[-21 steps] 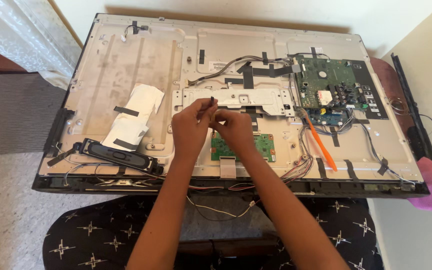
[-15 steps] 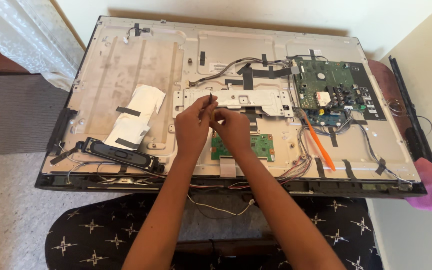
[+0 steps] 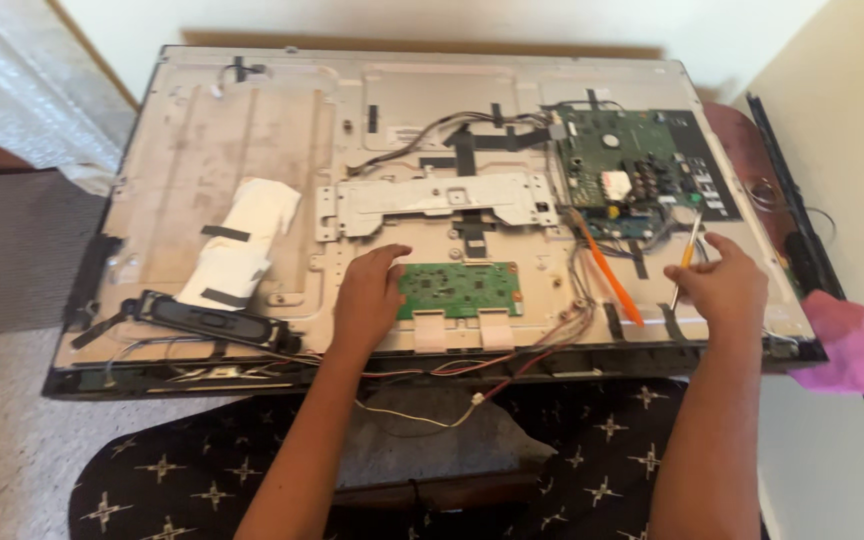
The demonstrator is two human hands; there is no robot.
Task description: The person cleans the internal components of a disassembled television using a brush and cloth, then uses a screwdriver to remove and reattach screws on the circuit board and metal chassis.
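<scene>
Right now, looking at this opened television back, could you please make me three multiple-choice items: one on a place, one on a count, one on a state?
1. Where does the left hand rest?
A. On the large green board
B. Beside the small green board, on its left
C. On the pink cloth

2. How many green boards show on the metal panel?
A. One
B. Two
C. Four

3. What is the right hand doing?
A. Holding a thin screwdriver
B. Lying flat and empty
C. Gripping the long black speaker

Answers:
1 B, the palm lies on the panel just left of the small board.
2 B, a small one at the centre and a large green board at the upper right.
3 A, its fingers close on the thin shaft near the orange tool.
</scene>
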